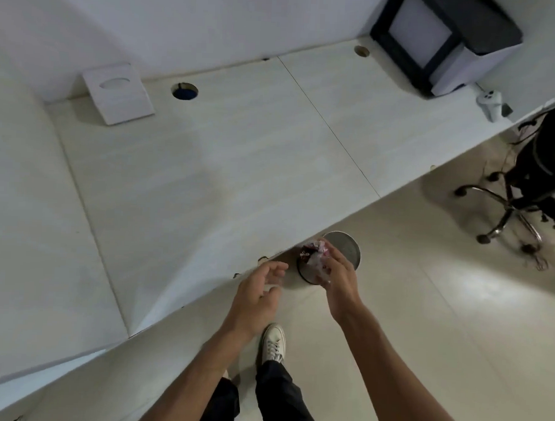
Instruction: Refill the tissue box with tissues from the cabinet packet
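Observation:
The white tissue box [119,93] with an oval slot stands at the back left of the white desk [208,162], against the wall. My right hand [338,276] is shut on a crumpled plastic packet wrapper [315,255], held over a round metal bin [341,254] on the floor just past the desk's front edge. My left hand [260,292] hovers beside it, left of the bin, fingers spread and holding nothing. No tissues are visible.
A round cable hole [185,91] lies in the desk right of the tissue box. A black-and-white printer [445,42] sits at the back right with a white controller [490,103] beside it. An office chair [531,189] stands at right. My shoe [273,342] is below the hands.

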